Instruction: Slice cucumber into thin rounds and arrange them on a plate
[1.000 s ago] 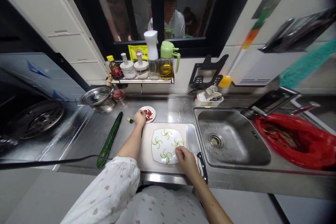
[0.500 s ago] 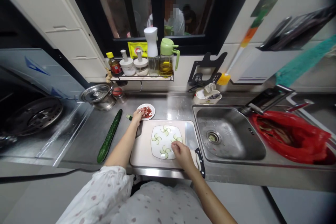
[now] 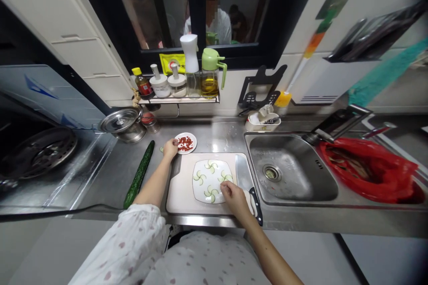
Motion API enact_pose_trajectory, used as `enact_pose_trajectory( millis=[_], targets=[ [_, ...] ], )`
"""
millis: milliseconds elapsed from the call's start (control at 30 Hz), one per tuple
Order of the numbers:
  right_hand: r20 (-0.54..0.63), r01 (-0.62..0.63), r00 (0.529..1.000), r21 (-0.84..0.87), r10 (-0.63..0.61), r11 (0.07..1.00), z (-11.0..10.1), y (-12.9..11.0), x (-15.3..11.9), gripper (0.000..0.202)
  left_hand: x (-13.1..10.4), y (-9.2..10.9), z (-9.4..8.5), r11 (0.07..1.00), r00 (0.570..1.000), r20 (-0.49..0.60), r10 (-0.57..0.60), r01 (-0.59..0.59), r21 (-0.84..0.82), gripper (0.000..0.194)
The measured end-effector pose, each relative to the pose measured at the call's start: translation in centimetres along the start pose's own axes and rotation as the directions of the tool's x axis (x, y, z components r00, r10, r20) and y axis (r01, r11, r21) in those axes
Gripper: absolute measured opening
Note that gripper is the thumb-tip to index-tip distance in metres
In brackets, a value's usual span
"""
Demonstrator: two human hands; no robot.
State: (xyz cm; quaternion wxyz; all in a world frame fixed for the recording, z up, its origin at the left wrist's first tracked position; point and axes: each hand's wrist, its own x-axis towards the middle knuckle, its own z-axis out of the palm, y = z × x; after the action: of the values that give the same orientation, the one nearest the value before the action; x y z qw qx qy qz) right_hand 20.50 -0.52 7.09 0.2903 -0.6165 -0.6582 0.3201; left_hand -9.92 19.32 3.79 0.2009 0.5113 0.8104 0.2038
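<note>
My left hand (image 3: 170,148) is closed at the left rim of a small white plate (image 3: 190,136) bearing red pieces (image 3: 186,143); its fingertips look pinched on the rim. My right hand (image 3: 231,193) hovers closed over the right edge of a square white plate (image 3: 204,178); anything between its fingers is too small to tell. Pale green slices (image 3: 211,193) lie on that plate in several pinwheel shapes. Under the plate is a cutting board (image 3: 180,191), with a knife (image 3: 243,173) along its right side. A whole cucumber (image 3: 139,173) lies left of my left forearm.
A sink (image 3: 294,169) is on the right, with a red bag (image 3: 374,169) beyond it. A lidded pot (image 3: 125,124) stands at the back left. Bottles and jars line a wall shelf (image 3: 187,100). A person's reflection shows in the window.
My left hand has drawn back left from over the red pieces to the small plate's rim. My right hand has barely moved. The view has shifted slightly.
</note>
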Motion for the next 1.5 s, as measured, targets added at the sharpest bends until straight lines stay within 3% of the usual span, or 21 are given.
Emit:
enact_pose_trajectory(
  millis=[167, 400, 1133, 1500],
  targets=[
    [0.004, -0.007, 1.0, -0.002, 0.007, 1.0, 0.0, 0.3, 0.2, 0.03, -0.2, 0.4, 0.0, 0.969, 0.989, 0.086, 0.121, -0.136, 0.207, 0.022],
    [0.007, -0.006, 1.0, -0.006, 0.006, 1.0, 0.0, 0.1, 0.2, 0.029, -0.6, 1.4, 0.6, 0.899, 0.941, 0.185, 0.282, -0.327, 0.291, 0.021],
    [0.029, 0.006, 1.0, -0.014, -0.006, 1.0, 0.3, 0.0, 0.6, 0.03, -0.8, 1.6, 0.6, 0.879, 0.944, 0.242, 0.222, -0.302, 0.37, 0.013],
    [0.056, 0.0, 0.998, -0.001, 0.0, 1.0, 0.3, 0.0, 0.6, 0.027, -0.9, 1.5, 0.3, 0.798, 0.939, 0.263, 0.223, -0.331, 0.504, 0.025]
  ],
)
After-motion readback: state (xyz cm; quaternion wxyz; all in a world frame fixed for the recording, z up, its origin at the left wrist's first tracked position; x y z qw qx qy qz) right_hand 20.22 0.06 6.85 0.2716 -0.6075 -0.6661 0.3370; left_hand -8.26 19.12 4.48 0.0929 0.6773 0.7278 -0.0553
